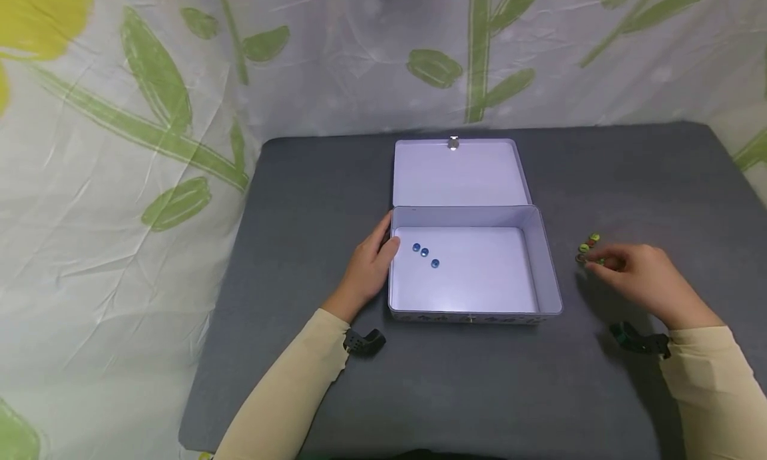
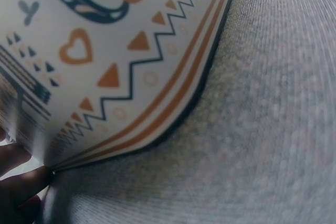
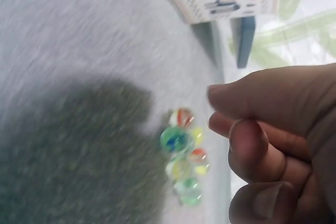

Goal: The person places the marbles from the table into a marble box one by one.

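A white tin box (image 1: 546, 273) stands on the table with its hinged lid (image 1: 458, 177) folded back. My left hand (image 1: 364, 268) grips its left wall, thumb over the rim and fingers on the outside. Three blue marbles (image 1: 424, 252) lie on the box floor towards the left. Right of the box, my right hand (image 1: 650, 280) hovers over a small cluster of glass marbles (image 3: 176, 140), green, yellow and red-streaked. Its thumb and loosely bent fingers (image 3: 249, 142) are apart, with nothing seen between them. In the head view this hand partly hides the cluster.
The dark grey tabletop (image 1: 479, 393) extends around the box. Behind it and to the left hangs a pale curtain (image 1: 359, 80) with a leaf pattern. A metal clasp (image 1: 453, 142) sits at the lid's far edge. Each wrist carries a black strap (image 1: 364, 342).
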A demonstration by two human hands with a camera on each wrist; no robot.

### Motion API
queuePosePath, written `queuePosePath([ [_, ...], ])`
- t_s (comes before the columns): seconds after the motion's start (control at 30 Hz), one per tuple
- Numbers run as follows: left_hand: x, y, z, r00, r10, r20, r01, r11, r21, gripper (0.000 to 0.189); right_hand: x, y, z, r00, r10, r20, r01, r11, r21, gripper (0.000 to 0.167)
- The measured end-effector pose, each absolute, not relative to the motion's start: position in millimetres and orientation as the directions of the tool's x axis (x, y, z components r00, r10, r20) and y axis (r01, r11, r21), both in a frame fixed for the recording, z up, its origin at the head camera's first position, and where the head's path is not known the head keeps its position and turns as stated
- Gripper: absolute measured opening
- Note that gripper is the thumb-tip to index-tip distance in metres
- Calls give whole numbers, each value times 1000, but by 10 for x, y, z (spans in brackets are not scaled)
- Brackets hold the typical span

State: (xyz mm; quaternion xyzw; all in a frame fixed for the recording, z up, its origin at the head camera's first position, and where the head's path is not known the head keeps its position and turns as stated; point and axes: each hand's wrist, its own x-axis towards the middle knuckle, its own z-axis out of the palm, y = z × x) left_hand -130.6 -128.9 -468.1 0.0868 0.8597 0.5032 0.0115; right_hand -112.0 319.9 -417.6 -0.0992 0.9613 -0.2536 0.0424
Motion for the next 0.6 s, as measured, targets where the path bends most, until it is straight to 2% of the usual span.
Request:
queuePosePath([
  [0.23, -1317, -1286, -4708, -985, 157, 70, 139, 483, 865, 64, -1115, 3255, -4234, -973, -202, -116, -126, 875, -467, 26],
  [0.6, -1327, -1284, -4731, -985, 157, 74, 142, 486, 862, 64, -1147, 3286, -4308, -972, -197, -132, -120, 889, -442, 27],
])
